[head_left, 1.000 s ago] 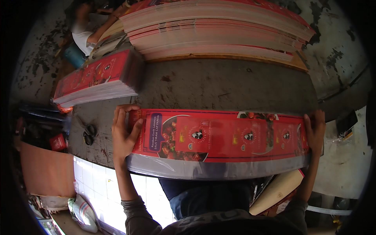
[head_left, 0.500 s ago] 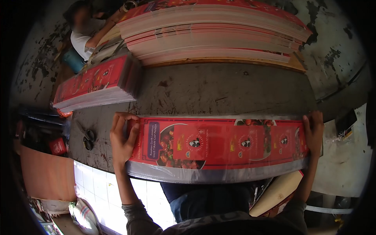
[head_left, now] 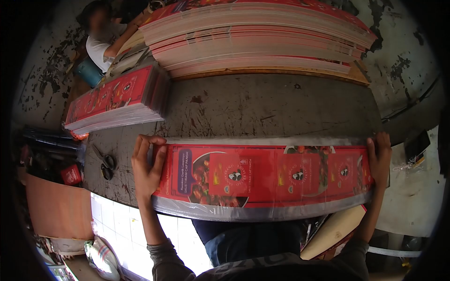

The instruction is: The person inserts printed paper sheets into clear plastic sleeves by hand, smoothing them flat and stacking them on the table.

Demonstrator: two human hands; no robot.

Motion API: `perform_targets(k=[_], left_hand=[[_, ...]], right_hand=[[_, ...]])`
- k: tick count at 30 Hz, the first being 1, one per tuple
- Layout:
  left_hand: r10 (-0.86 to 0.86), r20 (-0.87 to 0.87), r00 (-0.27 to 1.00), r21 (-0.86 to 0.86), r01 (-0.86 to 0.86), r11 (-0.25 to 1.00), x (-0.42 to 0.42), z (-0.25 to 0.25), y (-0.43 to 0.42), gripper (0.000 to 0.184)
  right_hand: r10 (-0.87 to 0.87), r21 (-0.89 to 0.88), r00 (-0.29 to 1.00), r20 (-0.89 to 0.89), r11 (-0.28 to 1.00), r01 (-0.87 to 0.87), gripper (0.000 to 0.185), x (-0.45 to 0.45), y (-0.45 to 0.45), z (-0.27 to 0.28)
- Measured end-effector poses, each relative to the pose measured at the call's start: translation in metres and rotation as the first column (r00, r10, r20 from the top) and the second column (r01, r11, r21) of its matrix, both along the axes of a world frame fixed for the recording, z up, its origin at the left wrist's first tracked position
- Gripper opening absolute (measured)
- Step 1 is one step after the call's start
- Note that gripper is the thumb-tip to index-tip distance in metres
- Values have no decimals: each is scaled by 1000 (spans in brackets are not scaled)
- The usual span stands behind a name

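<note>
1. Left hand (head_left: 150, 168) is half curled round the left end of the bundle (head_left: 262, 175), thumb lying along that end, fingers bent over the far corner.
2. Right hand (head_left: 380, 161) has the right end the same sort of way, thumb on the inner side. Can't really tell where its fingertips finish up.
3. The bundle itself is a long red printed thing with clear plastic along the near side, sitting right at the near edge of the table (head_left: 225, 103), between both hands.
4. Scissors (head_left: 108, 161) are on the table, just left of the left hand.
5. Far left there's another bundle (head_left: 110, 100), same kind of red print, set at an angle.
6. Big pile (head_left: 253, 42) of red-edged sheets along the far side, on a wooden board (head_left: 358, 75).
7. Past the far left corner, a person in a white shirt (head_left: 97, 49), one arm reaching towards the pile.
</note>
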State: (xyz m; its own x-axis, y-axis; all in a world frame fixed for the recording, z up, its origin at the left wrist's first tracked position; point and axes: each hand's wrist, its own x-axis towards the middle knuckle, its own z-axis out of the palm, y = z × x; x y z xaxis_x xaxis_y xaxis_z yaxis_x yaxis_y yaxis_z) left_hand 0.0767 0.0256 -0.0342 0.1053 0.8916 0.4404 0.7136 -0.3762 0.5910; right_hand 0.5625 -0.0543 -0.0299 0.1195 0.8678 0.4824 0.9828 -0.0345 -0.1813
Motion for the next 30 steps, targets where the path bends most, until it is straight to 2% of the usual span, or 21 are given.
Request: perform_targets(k=[8, 10, 11, 14, 16, 21, 23, 26, 30], left_hand=[[-9, 33, 999, -11, 9, 1000, -2, -5, 1, 8], [-31, 27, 999, -23, 32, 999, -5, -6, 1, 10], [-53, 21, 998, -35, 54, 998, -5, -6, 2, 12], [-39, -24, 999, -40, 38, 998, -5, -6, -1, 16], [-45, -20, 999, -47, 44, 998, -4, -4, -2, 17], [-80, -21, 997, -17, 80, 997, -6, -6, -2, 17], [-118, 44, 992, 13, 117, 993, -6, -6, -3, 16], [-142, 48, 989, 60, 139, 988, -7, -8, -3, 12], [-139, 77, 987, 25, 137, 990, -9, -10, -2, 9]], right_hand=[[-6, -15, 1000, 22, 1000, 6, 26, 4, -1, 1], [-33, -10, 996, -88, 999, 32, 25, 2, -1, 0], [-34, -8, 996, -88, 999, 33, 25, 2, -2, 0], [2, 39, 994, -113, 999, 3, 24, 2, -3, -1], [40, 104, 997, -67, 994, -33, 22, 0, -6, 0], [47, 119, 998, -41, 992, -42, 23, 1, -9, -2], [42, 129, 998, -45, 991, -36, 22, 0, -9, -2], [78, 120, 994, -71, 990, -69, 17, -3, -10, 1], [183, 107, 976, -119, 980, -170, 14, -6, -11, 2]])
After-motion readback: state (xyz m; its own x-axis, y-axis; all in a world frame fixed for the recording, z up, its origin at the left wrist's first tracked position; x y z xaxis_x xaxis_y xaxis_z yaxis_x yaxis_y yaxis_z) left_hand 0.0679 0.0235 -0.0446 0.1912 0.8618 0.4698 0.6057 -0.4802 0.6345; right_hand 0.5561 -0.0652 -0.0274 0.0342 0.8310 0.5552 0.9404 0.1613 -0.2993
